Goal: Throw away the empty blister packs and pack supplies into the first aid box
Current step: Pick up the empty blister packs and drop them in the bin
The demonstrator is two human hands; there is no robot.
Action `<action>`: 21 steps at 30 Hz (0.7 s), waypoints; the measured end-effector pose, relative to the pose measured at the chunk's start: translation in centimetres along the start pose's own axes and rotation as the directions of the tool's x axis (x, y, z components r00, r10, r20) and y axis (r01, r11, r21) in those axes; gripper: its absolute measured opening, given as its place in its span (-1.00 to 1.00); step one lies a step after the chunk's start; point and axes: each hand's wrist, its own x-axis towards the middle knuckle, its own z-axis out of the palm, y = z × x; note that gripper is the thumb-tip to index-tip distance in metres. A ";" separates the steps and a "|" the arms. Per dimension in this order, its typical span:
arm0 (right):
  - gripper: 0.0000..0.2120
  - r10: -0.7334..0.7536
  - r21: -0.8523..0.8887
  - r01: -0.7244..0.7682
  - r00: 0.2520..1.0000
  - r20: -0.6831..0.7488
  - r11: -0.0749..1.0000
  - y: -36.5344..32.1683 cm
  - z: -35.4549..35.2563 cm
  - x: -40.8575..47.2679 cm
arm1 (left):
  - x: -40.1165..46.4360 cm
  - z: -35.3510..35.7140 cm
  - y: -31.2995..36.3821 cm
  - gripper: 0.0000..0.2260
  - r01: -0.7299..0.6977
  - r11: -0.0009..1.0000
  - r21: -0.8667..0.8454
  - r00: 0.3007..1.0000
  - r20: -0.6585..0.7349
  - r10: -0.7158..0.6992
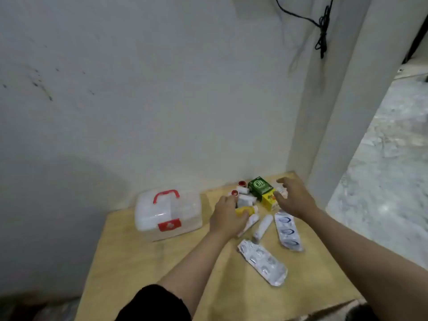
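Silver foil blister packs lie on the wooden table (129, 258): one (262, 261) nearest the person, another (288, 231) beyond it; the closed first aid box (168, 214) sits to their left; the left hand (228, 216) rests curled over a yellow tube (243, 210); the right hand (293, 198) hovers, fingers spread, beside the green box (259, 188) and yellow box (268, 201).

The green box (259, 189) reads "OB", smaller print apparently illegible.
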 end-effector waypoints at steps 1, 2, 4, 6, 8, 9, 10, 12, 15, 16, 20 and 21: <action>-0.59 0.045 0.004 -0.045 0.999 0.007 0.999 0.8 0.3 -0.9 | -0.7 1.2 -0.2 -0.61 0.053 0.999 0.011 0.998 0.029 -0.053; -0.60 0.074 0.013 -0.075 0.997 0.016 0.997 1.4 0.6 -1.7 | -1.2 2.4 -0.4 -0.59 0.108 0.994 0.014 0.993 0.037 -0.109; -0.62 0.128 -0.006 -0.128 0.989 0.074 0.992 3.1 1.7 -3.6 | -3.1 4.9 -1.5 -0.55 0.213 0.977 0.006 0.973 0.088 -0.213; -0.63 0.177 -0.018 -0.176 0.978 0.111 0.984 4.7 2.7 -4.9 | -4.6 6.9 -2.0 -0.46 0.307 0.952 0.008 0.945 0.119 -0.306; -0.61 0.209 -0.040 -0.205 0.969 0.133 0.978 5.6 3.5 -5.6 | -5.5 8.7 -2.4 -0.34 0.381 0.924 0.025 0.913 0.149 -0.380; -0.60 0.226 -0.055 -0.220 0.964 0.143 0.974 6.1 4.0 -5.9 | -6.0 9.4 -2.5 -0.30 0.416 0.909 0.034 0.896 0.156 -0.416; -0.57 0.239 -0.068 -0.232 0.959 0.149 0.970 6.4 4.4 -6.0 | -6.4 10.1 -2.6 -0.28 0.445 0.894 0.041 0.882 0.153 -0.446; -0.51 0.273 -0.099 -0.259 0.948 0.164 0.961 6.6 5.2 -6.3 | -7.0 11.1 -2.4 -0.25 0.469 0.881 0.068 0.874 0.111 -0.474; -0.45 0.303 -0.185 -0.269 0.934 0.189 0.945 7.1 6.2 -6.6 | -7.2 12.2 -2.1 -0.28 0.438 0.888 0.140 0.892 0.059 -0.449; -0.44 0.293 -0.225 -0.249 0.937 0.192 0.942 7.2 6.5 -6.8 | -7.4 12.5 -2.1 -0.30 0.433 0.894 0.117 0.895 0.062 -0.442; -0.38 0.299 -0.160 -0.269 0.933 0.202 0.950 7.5 6.9 -7.8 | -7.6 13.0 -1.9 -0.41 0.398 0.909 -0.121 0.917 0.098 -0.388; -0.33 0.306 -0.101 -0.291 0.929 0.209 0.951 7.7 7.0 -8.1 | -7.5 12.9 -1.8 -0.43 0.401 0.902 -0.157 0.915 0.105 -0.389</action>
